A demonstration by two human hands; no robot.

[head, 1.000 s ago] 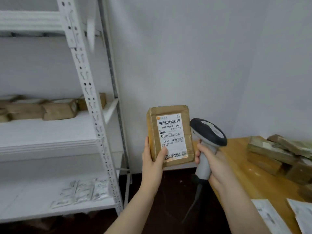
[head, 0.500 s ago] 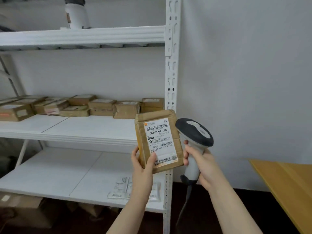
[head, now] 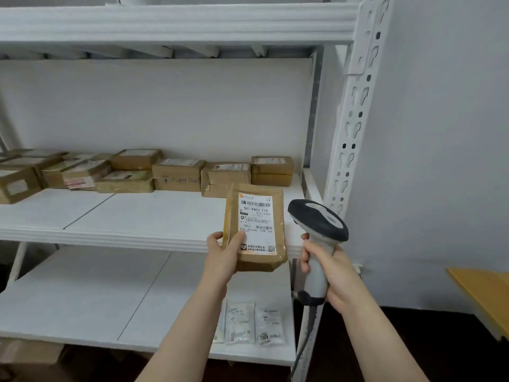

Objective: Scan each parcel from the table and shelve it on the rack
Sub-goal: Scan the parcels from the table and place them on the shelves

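Here, one brown parcel (head: pixel 257 260) stands upright in the lower middle of the frame, in front of the edge of the middle shelf (head: pixel 124 216) of the white rack (head: pixel 355 106); its one white label (head: pixel 256 224) faces the camera, with a barcode at its top. The left hand (head: pixel 221 256) holds the parcel by its lower left corner, thumb pressed on the label and fingers curled round the left edge. The right hand (head: pixel 332 271), just right of the parcel, is wrapped round the pale handle of one scanner (head: pixel 318 224), whose dark head sits level with the parcel's label; a cable hangs from the handle's base. Three shelves of the rack show, one across the top of the frame, one in the middle and one below. Along the back of the middle shelf lies a row of brown parcels (head: pixel 177 175), at least eight, two of them stacked at the right end; those at the far left overlap too much for an exact count. On the lower shelf lie two white packets (head: pixel 268 323) side by side, with a third partly hidden behind the left forearm. One corner of a yellow table (head: pixel 484 293) shows at the lower right edge of the frame.
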